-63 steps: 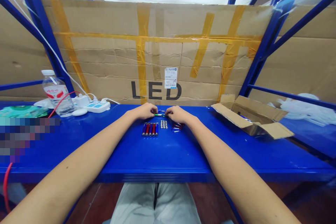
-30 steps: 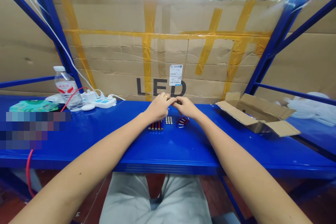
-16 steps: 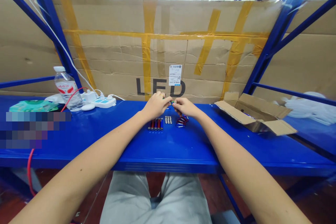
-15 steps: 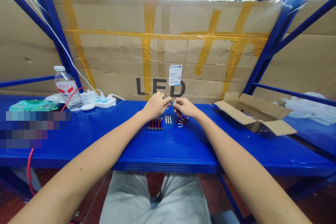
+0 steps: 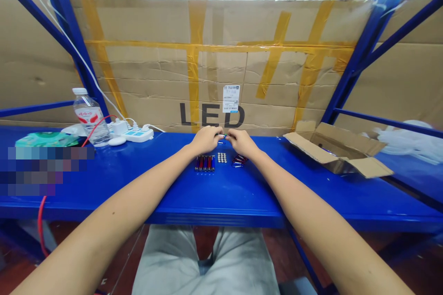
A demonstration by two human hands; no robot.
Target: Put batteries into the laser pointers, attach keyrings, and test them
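My left hand (image 5: 206,139) and my right hand (image 5: 239,141) meet over the far middle of the blue shelf (image 5: 221,193). Both are closed on a small green tube (image 5: 223,136) held level between their fingertips. Just in front of them lies a row of several small red and blue tubes (image 5: 205,163). To its right sits a cluster of small silver button cells (image 5: 222,157). Farther right, beside my right wrist, is a pile of red and blue clips (image 5: 238,160).
An open cardboard box (image 5: 337,150) lies at the right. At the left stand a water bottle (image 5: 87,117), a white power strip (image 5: 133,134) with a red cable, and a green packet (image 5: 46,139). A taped cardboard wall marked LED (image 5: 211,115) backs the shelf. White gloves (image 5: 410,140) lie at far right.
Both hands rose from the shelf with the green tube, held it up briefly, and have now come down a little, still pinching it between them.
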